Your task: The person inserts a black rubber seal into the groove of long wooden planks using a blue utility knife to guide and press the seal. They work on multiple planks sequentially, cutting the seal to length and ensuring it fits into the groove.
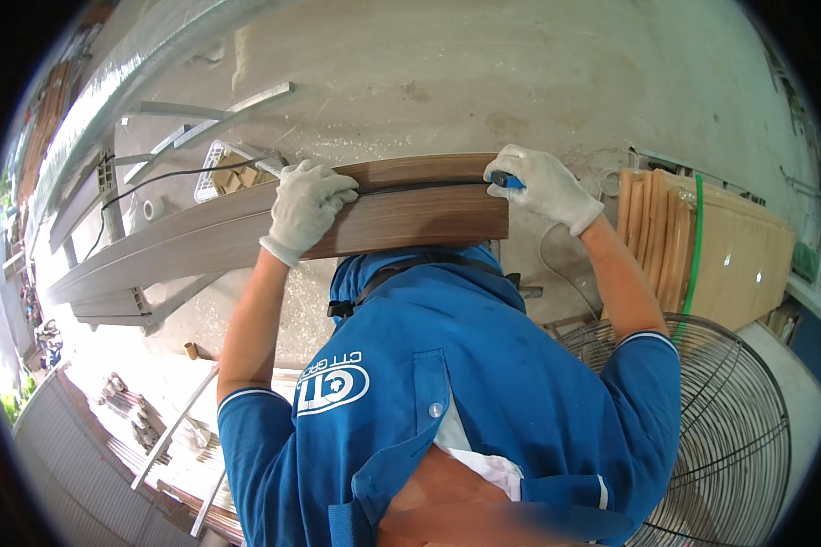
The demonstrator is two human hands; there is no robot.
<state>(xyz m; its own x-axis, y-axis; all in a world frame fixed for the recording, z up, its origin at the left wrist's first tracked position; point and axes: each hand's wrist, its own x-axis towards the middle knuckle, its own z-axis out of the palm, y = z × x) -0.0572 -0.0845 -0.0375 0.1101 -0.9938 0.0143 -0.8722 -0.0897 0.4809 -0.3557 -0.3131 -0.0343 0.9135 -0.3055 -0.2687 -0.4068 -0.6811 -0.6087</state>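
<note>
Long brown wood-grain boards (420,221) lie crosswise in front of my waist, with a thin black strip (415,188) running along the groove between them. My left hand (310,208), in a white glove, is closed with its fingertips pressed down at the strip. At the boards' right end, my gloved right hand (540,186) is closed around a small blue and black hand tool (505,180). The tool meets the end of the strip; its working tip is too small to make out.
A white basket (208,173) of tan pieces and metal profiles (237,111) lie beyond the boards at left. A wire fan guard (721,410) stands close by my right elbow. Stacked tan panels (748,242) with a green strap (696,246) are at right.
</note>
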